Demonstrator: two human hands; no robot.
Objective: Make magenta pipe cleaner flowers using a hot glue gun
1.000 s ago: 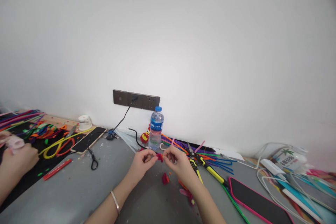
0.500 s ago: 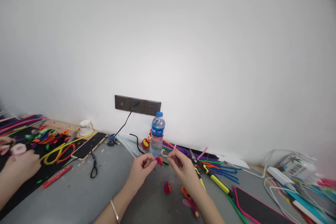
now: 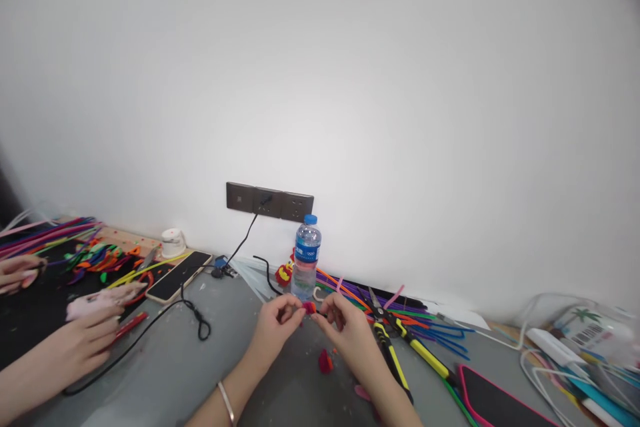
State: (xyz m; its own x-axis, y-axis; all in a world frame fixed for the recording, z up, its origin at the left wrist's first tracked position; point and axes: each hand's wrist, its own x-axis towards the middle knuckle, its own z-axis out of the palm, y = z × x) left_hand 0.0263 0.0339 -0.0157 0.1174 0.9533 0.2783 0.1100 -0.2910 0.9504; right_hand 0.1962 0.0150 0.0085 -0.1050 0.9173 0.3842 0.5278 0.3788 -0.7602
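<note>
My left hand [image 3: 274,327] and my right hand [image 3: 344,325] meet low in the middle of the view, above a grey table [image 3: 165,373]. Both pinch a small red fuzzy piece [image 3: 309,307] between their fingertips. A thin bracelet [image 3: 227,402] sits on my left wrist. Another red fuzzy piece [image 3: 325,361] lies on the table just below my hands, and a pink piece [image 3: 362,392] shows beside my right forearm.
A water bottle [image 3: 306,258] stands behind my hands under a wall socket strip [image 3: 270,201]. Yellow-handled cutters [image 3: 395,345] and coloured pipe cleaners [image 3: 425,327] lie to the right, phones [image 3: 179,276] and cables around. Another person's hands [image 3: 85,337] work at the left.
The view has shifted, so everything sits further right. My hands have closed in again on the red piece. The other person's hand has moved right along the table, and a black cable now trails beside it.
</note>
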